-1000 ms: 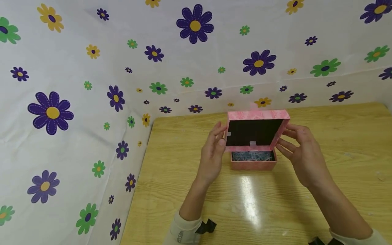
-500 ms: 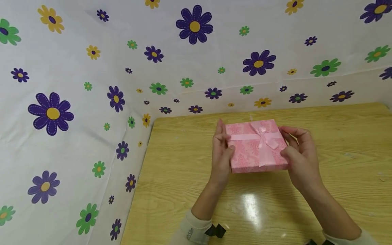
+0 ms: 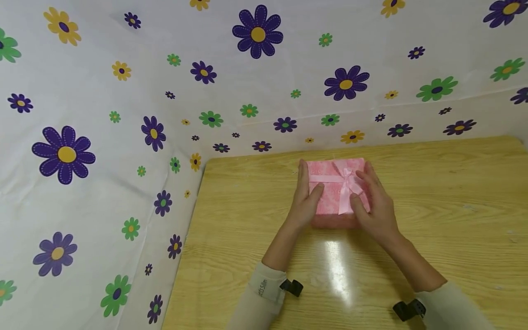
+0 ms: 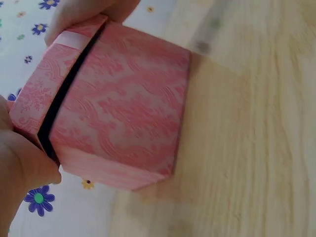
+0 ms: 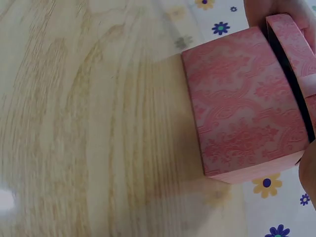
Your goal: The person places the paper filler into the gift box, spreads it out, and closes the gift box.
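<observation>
A pink patterned gift box stands on the wooden table, its lid (image 3: 330,201) over its base (image 4: 123,98). A pale pink ribbon bow (image 3: 347,181) lies on the lid's right half. My left hand (image 3: 305,201) holds the lid at its left side, thumb on top. At the right side my right hand (image 3: 378,208) grips it, thumb over the top near the bow. Both wrist views show a dark strip between the lid's lower edge and the pink base wall. The inside of the box is hidden.
The light wooden table (image 3: 231,256) reaches back to a white wall covering (image 3: 301,59) printed with flowers, which also runs along the left. Black straps (image 3: 292,288) sit at the cuffs of both sleeves.
The lid, raised and tilted over the base with shredded filling showing, has swung flat and come down onto the base. Both hands came with it, the right moving leftward.
</observation>
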Demonstrator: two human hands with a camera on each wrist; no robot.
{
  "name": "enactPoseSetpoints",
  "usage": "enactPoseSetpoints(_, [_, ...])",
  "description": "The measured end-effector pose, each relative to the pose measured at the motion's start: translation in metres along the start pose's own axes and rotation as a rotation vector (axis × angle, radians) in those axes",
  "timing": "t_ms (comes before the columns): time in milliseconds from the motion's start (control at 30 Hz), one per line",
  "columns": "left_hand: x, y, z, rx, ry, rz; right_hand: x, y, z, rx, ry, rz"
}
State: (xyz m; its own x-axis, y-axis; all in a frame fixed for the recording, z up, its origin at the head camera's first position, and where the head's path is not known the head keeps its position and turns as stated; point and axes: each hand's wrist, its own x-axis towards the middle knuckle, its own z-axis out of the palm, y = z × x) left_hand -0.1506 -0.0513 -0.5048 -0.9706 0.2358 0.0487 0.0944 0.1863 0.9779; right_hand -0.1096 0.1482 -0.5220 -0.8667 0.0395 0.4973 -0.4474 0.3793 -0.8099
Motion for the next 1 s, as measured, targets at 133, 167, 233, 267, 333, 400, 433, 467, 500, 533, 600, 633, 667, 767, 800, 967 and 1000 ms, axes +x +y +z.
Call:
enactPoseSetpoints(133, [0.000, -0.009, 0.000, 0.056, -0.014, 0.017, -0.004, 0.008, 0.002, -0.029, -0.007, -0.016])
enactPoseSetpoints(167, [-0.001, -0.011, 0.001, 0.060, -0.015, 0.020, -0.005, 0.009, 0.002, -0.038, -0.006, -0.016])
enactPoseSetpoints(233, [-0.002, -0.014, 0.002, 0.063, -0.018, 0.028, -0.007, 0.010, 0.003, -0.048, -0.003, -0.012])
enactPoseSetpoints(267, [-0.002, -0.015, 0.002, 0.057, -0.018, 0.035, -0.008, 0.011, 0.003, -0.050, -0.002, -0.007])
enactPoseSetpoints(333, [-0.003, -0.017, 0.003, 0.051, -0.017, 0.044, -0.010, 0.012, 0.003, -0.051, -0.002, 0.004])
enactPoseSetpoints(400, [-0.003, -0.019, 0.004, 0.045, -0.014, 0.033, -0.013, 0.014, 0.004, -0.047, -0.008, 0.019])
enactPoseSetpoints(433, [-0.004, -0.020, 0.004, 0.049, -0.012, 0.026, -0.014, 0.015, 0.005, -0.046, -0.012, 0.026])
enactPoseSetpoints(467, [-0.004, -0.022, 0.004, 0.057, -0.010, 0.019, -0.016, 0.016, 0.006, -0.046, -0.014, 0.030])
enactPoseSetpoints(500, [-0.005, -0.024, 0.004, 0.066, -0.008, 0.012, -0.017, 0.017, 0.006, -0.047, -0.018, 0.031])
enactPoseSetpoints(533, [-0.005, -0.026, 0.004, 0.074, -0.008, 0.005, -0.018, 0.018, 0.007, -0.049, -0.025, 0.038])
enactPoseSetpoints(600, [-0.007, -0.030, 0.005, 0.092, -0.006, 0.003, -0.021, 0.021, 0.008, -0.053, -0.031, 0.034])
enactPoseSetpoints(633, [-0.007, -0.032, 0.005, 0.101, -0.005, 0.004, -0.022, 0.022, 0.008, -0.060, -0.033, 0.031])
enactPoseSetpoints(667, [-0.008, -0.034, 0.005, 0.106, -0.003, 0.005, -0.023, 0.023, 0.008, -0.062, -0.036, 0.029])
enactPoseSetpoints(767, [-0.010, -0.037, 0.004, 0.120, -0.001, 0.002, -0.024, 0.025, 0.010, -0.076, -0.054, 0.024])
enactPoseSetpoints(800, [-0.010, -0.037, 0.003, 0.127, -0.005, -0.003, -0.024, 0.024, 0.009, -0.084, -0.070, 0.028])
enactPoseSetpoints(967, [-0.009, -0.034, -0.015, 0.195, -0.024, -0.012, -0.018, 0.021, -0.016, -0.154, -0.155, 0.063])
enactPoseSetpoints(1000, [-0.009, -0.034, -0.022, 0.228, -0.024, -0.010, -0.015, 0.022, -0.025, -0.192, -0.168, 0.068])
